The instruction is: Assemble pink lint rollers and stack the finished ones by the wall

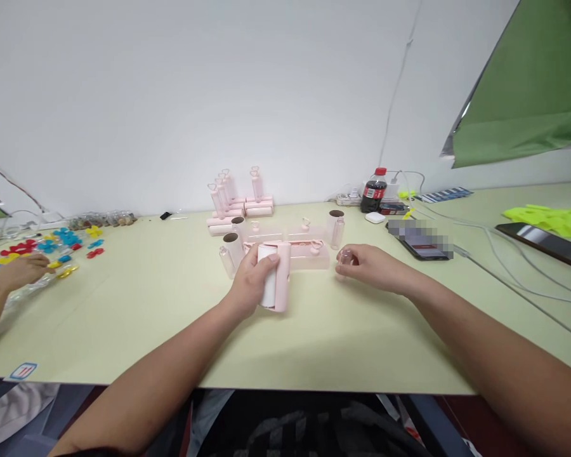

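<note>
My left hand (254, 282) is wrapped round a lint roller, its white roll (267, 285) sitting in a pink case (282, 279) tilted slightly above the table. To the right, my right hand (366, 266) pinches a small translucent pink handle (345, 259), partly hidden by the fingers. Behind my hands lie translucent pink cases (309, 255) with heart-shaped loops on them. Brown cardboard-cored rolls (335, 222) stand at both ends of these, with a clear pink handle (337, 233) leaning by the right one and another handle (227, 261) at the left.
Several pink lint rollers (221, 203) with upright handles stand near the wall. A cola bottle (374, 190), a phone (419, 240) and cables lie at right. Another person's hand (26, 271) touches coloured plastic pieces (66, 236) at far left.
</note>
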Demonstrator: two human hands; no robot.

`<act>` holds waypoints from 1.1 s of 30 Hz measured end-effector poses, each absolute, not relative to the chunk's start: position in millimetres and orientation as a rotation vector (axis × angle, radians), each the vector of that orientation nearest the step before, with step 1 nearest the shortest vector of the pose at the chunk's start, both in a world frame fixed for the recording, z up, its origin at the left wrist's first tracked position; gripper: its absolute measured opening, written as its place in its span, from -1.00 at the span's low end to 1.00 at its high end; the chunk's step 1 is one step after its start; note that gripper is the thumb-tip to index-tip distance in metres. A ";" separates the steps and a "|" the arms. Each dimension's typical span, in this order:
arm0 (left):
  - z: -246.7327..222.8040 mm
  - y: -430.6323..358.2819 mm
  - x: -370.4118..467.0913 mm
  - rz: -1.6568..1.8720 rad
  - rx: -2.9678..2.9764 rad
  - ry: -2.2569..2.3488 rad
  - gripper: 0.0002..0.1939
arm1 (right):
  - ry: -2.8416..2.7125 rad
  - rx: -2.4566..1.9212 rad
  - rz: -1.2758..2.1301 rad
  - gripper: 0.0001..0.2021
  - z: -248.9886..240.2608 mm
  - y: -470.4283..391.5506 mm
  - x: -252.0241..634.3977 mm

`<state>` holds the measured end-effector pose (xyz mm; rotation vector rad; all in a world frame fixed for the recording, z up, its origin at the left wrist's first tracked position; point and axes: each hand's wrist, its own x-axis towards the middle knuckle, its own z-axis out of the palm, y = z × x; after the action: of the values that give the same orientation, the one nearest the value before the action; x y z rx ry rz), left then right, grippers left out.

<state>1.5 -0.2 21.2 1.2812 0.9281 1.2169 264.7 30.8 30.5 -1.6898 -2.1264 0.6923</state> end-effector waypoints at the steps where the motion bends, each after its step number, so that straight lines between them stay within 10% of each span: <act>1: 21.8 0.1 1.8 1.196 1.219 0.891 -0.64 | -2.161 -1.651 0.730 -0.83 29.6 30.0 263.1; 13: 20.0 -2.0 6.1 1.018 1.131 0.884 -0.66 | -2.516 -0.702 0.910 -0.65 15.1 -9.8 228.0; 33: 17.7 0.5 3.8 1.014 1.342 0.976 -0.58 | -1.958 -1.035 1.306 -0.71 22.6 -13.9 221.8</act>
<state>3.8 0.5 17.7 1.3420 0.9760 1.0141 221.8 -13.9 22.6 -1.0353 -1.9585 1.3060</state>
